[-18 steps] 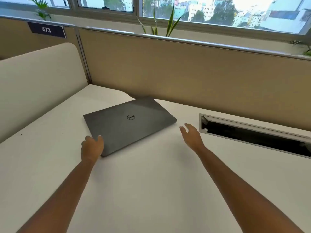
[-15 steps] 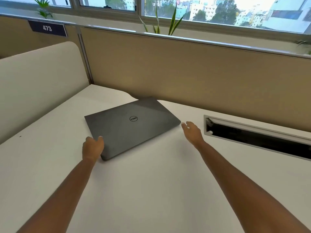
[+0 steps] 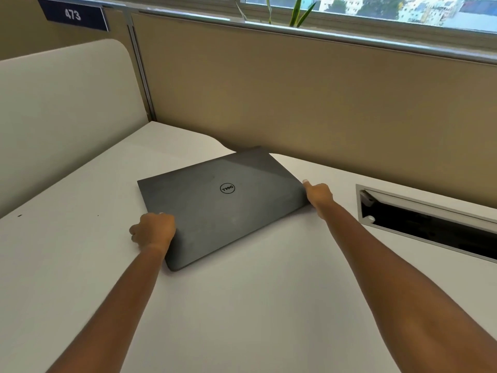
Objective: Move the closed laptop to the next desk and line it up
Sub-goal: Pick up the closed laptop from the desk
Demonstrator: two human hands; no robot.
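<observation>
A closed dark grey laptop lies flat and skewed on the white desk, its far corner close to the tan back partition. My left hand grips the laptop's near-left edge, fingers curled over it. My right hand is on the laptop's right corner, fingers wrapped at the edge and the thumb on top.
A cream side divider bounds the desk on the left. The tan back partition runs across behind, with a sign reading 473. An open cable slot is sunk in the desk at the right. Plants stand at the window.
My right hand has moved left from the bare desk onto the laptop's right corner. My left hand has closed tighter on the near-left edge. The view has tilted down and closer.
</observation>
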